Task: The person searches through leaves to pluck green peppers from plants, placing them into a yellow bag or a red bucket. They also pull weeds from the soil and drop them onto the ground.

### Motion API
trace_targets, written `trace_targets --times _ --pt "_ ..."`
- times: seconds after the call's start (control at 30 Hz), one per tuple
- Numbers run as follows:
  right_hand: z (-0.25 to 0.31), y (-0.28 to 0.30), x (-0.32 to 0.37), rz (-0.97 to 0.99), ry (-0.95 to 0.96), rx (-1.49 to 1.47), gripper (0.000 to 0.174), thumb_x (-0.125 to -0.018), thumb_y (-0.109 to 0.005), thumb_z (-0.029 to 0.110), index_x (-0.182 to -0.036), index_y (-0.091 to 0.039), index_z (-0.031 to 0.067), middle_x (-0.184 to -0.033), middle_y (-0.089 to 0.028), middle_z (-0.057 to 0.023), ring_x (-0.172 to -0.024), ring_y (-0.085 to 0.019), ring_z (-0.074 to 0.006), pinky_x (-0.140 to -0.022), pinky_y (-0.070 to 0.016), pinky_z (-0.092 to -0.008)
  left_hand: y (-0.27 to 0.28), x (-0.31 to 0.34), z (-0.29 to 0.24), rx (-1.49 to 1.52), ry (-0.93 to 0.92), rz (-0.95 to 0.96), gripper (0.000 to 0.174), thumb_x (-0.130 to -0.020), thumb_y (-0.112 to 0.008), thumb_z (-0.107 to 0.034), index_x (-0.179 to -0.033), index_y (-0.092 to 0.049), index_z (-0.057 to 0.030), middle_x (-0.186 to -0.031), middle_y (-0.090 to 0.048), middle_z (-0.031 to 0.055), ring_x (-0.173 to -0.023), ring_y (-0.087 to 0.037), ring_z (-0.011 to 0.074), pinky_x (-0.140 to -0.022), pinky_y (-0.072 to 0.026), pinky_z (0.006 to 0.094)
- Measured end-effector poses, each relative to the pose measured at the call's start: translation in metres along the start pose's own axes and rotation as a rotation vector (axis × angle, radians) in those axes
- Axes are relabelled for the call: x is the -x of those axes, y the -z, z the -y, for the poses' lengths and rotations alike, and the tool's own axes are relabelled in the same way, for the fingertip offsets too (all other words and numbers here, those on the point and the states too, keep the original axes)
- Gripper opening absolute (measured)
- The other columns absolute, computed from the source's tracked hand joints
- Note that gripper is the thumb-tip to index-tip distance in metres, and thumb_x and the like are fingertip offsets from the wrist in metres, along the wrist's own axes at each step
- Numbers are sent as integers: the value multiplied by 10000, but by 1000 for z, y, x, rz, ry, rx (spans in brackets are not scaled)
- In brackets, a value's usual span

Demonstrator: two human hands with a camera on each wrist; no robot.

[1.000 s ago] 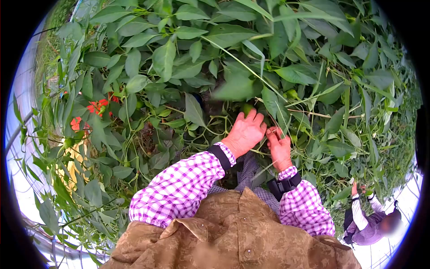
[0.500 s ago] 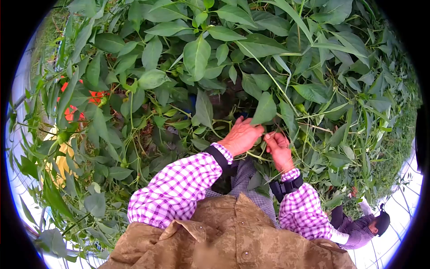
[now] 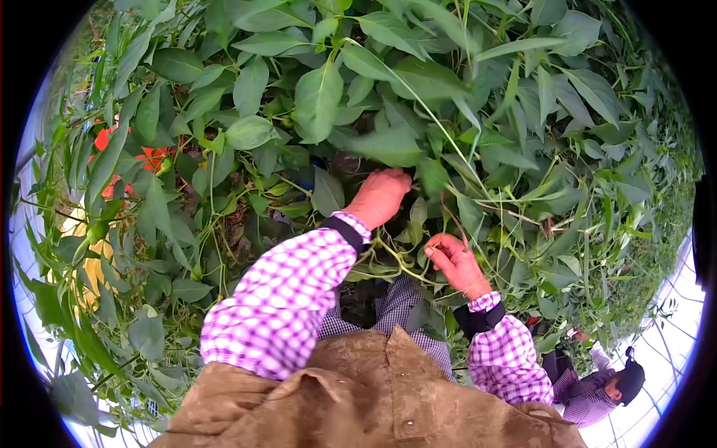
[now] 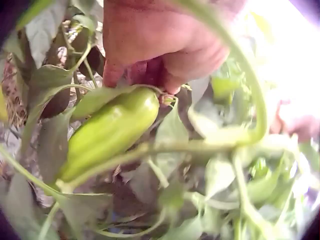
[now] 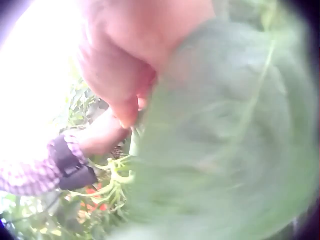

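Observation:
My left hand (image 3: 379,198) reaches in among the leaves of a pepper plant. In the left wrist view a long light-green pepper (image 4: 112,132) hangs at a slant, and the curled fingers (image 4: 192,67) grip it at its stem end. A green branch (image 4: 200,146) crosses in front of the pepper's lower side. To the right and lower, my right hand (image 3: 455,265) has its thumb and forefinger brought together, beside a thin brown strand (image 3: 452,216) that runs down to its knuckles. I cannot tell whether these fingertips hold something small. A big leaf (image 5: 235,130) covers much of the right wrist view.
Dense leaves fill the space ahead, with a long grass blade (image 3: 418,101) slanting across. Pale forked stems (image 3: 399,261) lie between the wrists. Red patches (image 3: 153,158), a small green pepper (image 3: 97,231) and yellow material (image 3: 97,276) show at left. Another person (image 3: 601,392) is at lower right.
The hands were close together at one spot. Now the left hand has moved up and left, deeper into the foliage; the right hand has moved slightly down, leaving a gap between them.

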State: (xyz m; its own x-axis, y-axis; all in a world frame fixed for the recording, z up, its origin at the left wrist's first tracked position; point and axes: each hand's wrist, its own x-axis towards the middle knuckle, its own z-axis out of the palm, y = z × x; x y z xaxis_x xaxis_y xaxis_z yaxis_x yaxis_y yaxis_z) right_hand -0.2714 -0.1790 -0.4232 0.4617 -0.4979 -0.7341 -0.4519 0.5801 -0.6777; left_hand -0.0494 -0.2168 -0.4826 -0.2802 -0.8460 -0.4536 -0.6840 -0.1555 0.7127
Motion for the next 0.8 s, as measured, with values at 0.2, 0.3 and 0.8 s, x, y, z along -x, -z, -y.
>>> trace_targets --times 0.2,0.3,0.8 --pt "49 9 -17 -236 186 990 347 -853 -621 208 -1110 -544 -11 -841 -614 -173 -667 -589 -356 -622 -488 -427 36 9 5 419 156 -205 145 -897 -513 -139 -924 -522 3 -908 -513 160 -865 -529 385 -767 -429 410" --pt "78 2 -39 -338 449 1096 353 -831 -635 167 -1122 -542 -9 -925 -609 -177 -732 -603 -340 -675 -499 -415 46 1 3 473 105 -336 146 -904 -505 -141 -912 -513 4 -880 -506 166 -836 -526 376 -753 -432 406" --pt "99 48 -55 -488 310 -140 527 -980 -454 145 -1459 -239 94 -1248 -532 -124 -887 -612 -129 -714 -490 -228 31 -53 -42 64 143 -163 224 -855 -586 -211 -1039 -669 -114 -1031 -650 151 -1026 -584 333 -874 -464 414"
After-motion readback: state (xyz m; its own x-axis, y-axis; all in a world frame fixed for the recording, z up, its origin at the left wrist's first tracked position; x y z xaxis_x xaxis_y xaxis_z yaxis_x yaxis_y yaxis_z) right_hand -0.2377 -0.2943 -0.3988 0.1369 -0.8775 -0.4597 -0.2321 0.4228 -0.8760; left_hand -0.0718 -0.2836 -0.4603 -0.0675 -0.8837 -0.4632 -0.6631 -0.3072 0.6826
